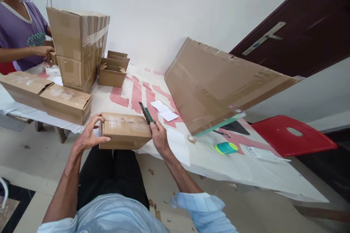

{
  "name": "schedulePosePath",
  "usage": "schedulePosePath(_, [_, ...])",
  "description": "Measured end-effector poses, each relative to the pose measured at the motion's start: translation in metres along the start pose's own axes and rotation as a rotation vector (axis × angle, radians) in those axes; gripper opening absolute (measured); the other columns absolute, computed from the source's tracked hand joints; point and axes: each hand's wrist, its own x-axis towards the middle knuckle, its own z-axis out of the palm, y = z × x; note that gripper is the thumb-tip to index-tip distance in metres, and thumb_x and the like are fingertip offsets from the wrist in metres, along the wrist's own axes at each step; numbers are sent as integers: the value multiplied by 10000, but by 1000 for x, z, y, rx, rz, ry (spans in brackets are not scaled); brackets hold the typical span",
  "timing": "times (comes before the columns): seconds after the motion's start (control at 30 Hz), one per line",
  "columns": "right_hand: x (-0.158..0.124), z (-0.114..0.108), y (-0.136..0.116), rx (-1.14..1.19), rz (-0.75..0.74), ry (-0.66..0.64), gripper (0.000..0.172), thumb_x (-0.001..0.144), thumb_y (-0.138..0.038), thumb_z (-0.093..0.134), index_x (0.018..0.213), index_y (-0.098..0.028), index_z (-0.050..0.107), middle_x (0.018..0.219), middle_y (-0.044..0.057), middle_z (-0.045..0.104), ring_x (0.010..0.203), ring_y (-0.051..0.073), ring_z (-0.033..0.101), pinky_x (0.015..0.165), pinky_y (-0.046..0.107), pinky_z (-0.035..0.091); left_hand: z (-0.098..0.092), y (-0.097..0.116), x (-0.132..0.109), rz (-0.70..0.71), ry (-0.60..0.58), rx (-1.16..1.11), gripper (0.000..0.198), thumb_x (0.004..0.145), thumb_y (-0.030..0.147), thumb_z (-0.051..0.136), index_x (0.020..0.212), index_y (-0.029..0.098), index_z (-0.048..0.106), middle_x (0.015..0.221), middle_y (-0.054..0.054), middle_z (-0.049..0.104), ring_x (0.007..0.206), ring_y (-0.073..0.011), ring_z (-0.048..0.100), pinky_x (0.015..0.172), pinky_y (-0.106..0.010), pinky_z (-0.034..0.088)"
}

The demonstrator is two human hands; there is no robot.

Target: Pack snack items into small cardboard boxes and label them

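Observation:
In front of me, a closed cardboard box [125, 131] with clear tape and dark handwriting on top sits at the near edge of the table. My left hand [91, 133] grips its left end, thumb along the front face and fingers over the top corner. At the right end, my right hand [159, 134] is closed round a green and black box cutter [147, 113], whose tip points up and away to the left. That hand rests at or against the box's right side; exact contact is hard to tell.
Long taped boxes [62, 96] lie left, near tall stacked cartons [73, 36] and open boxes [112, 72]. A large cardboard sheet [218, 87] leans at right. Tape roll [226, 148], papers [164, 111] and a red chair [290, 134] are around. A co-worker's hand [45, 51] touches a box.

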Motion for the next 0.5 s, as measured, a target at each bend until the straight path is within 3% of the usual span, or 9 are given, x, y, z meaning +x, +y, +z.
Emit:
schedulePosePath(0.2, [-28, 15, -23, -105, -180, 59, 314, 996, -495, 466, 1121, -257, 630, 1021, 51, 712, 963, 266, 652, 872, 373, 546, -1, -7, 1, -3, 59, -94, 469, 798, 535, 856, 1056, 252, 585, 1617, -131, 505, 1425, -360, 580, 1125, -502, 518])
schedulePosePath(0.5, [-22, -4, -31, -133, -251, -79, 277, 984, -456, 477, 1091, -264, 645, 976, 32, 696, 928, 254, 648, 847, 355, 531, -1, -9, -2, -6, 96, -124, 531, 714, 517, 929, 1098, 235, 693, 1623, -164, 507, 1483, -395, 533, 1138, -509, 521])
